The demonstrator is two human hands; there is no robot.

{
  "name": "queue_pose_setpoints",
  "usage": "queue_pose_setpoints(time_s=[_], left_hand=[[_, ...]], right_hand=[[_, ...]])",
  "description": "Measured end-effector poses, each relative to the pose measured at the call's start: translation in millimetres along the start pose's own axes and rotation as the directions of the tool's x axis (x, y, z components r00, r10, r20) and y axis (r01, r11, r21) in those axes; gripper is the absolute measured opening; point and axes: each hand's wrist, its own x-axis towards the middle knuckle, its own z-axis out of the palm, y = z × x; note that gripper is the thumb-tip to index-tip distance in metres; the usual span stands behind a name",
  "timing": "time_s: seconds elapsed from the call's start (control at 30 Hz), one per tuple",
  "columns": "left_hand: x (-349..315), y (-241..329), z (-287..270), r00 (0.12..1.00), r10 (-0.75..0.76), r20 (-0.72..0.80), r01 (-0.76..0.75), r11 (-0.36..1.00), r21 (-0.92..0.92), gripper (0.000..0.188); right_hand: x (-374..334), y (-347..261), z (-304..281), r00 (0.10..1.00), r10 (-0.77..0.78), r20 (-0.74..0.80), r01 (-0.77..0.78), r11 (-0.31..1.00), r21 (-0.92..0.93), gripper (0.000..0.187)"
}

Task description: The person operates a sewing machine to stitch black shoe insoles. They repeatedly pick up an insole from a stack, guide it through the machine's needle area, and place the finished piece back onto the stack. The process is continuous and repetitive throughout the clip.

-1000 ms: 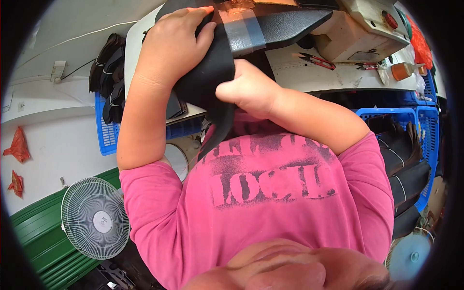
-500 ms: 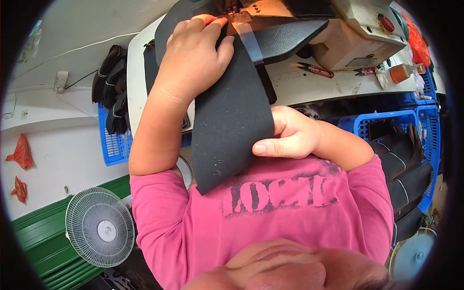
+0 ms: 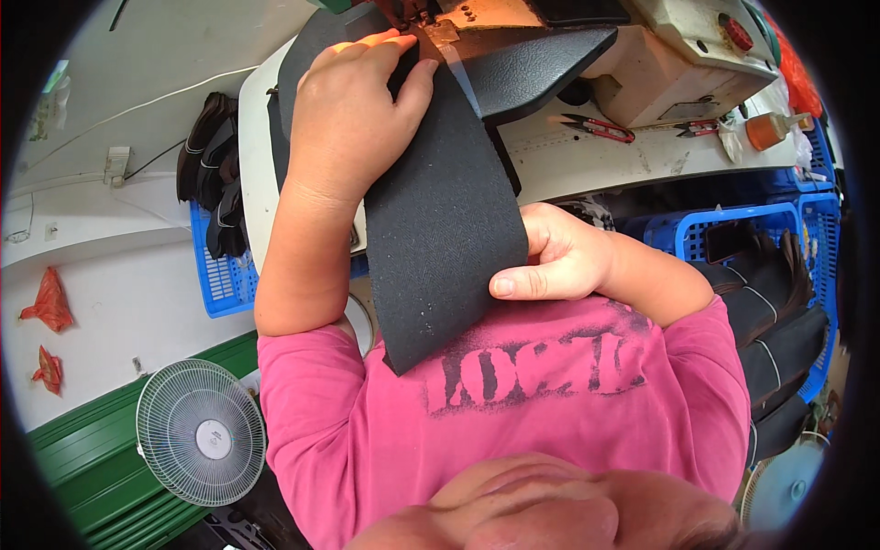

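Observation:
A long black sheet of material (image 3: 435,202) runs from under the sewing machine's lit needle area (image 3: 426,23) down toward my chest, its near end bent into a pointed corner. My left hand (image 3: 362,101) lies on top of it with fingers stretched toward the needle, pressing rather than gripping. Farther down, my right hand (image 3: 555,257) pinches the sheet's right edge, thumb on top and the other fingers mostly hidden beneath. Beside the needle, a black textured piece (image 3: 541,73) rests on the machine bed, tapering to the right.
Red-handled thread snips (image 3: 600,128), a second pair (image 3: 701,128) and an orange bottle (image 3: 768,131) lie on the white table (image 3: 623,170). Blue crates (image 3: 733,220) with bundled black pieces stand at the right; another crate (image 3: 225,280) is at the left. A fan (image 3: 202,435) stands lower left.
My left hand has shifted slightly left and the sheet's near corner slightly right and nearer. My right hand keeps its pinch. The whole view has also moved a little.

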Motion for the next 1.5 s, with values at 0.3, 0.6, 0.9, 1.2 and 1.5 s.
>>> queue_pose_setpoints(time_s=[0.3,0.6,0.9,1.2,1.5], left_hand=[[3.2,2.4,-2.5,0.999,-0.019,0.027,0.019,1.000,-0.012,0.030],[5.3,-9.4,5.5,0.998,-0.022,0.056,0.024,0.999,-0.036,0.028],[8.4,-16.4,6.0,0.999,-0.027,0.036,0.030,0.996,-0.078,0.029],[9.0,-14.7,1.9,0.997,-0.051,0.057,0.057,0.994,-0.093,0.026],[2.8,3.1,-14.8,0.981,-0.100,0.166,0.118,0.988,-0.100,0.033]], right_hand=[[-2.1,4.2,-2.4,0.994,-0.108,-0.007,0.107,0.992,-0.066,0.027],[-8.8,1.2,-11.8,0.982,-0.180,-0.059,0.173,0.978,-0.117,0.022],[-13.8,9.1,-26.4,0.976,-0.185,-0.118,0.156,0.964,-0.216,0.018],[-9.0,9.9,-28.6,0.957,-0.160,-0.240,0.144,0.986,-0.087,0.020],[2.9,16.3,-32.2,0.933,-0.042,-0.357,0.056,0.998,0.030,0.024]])
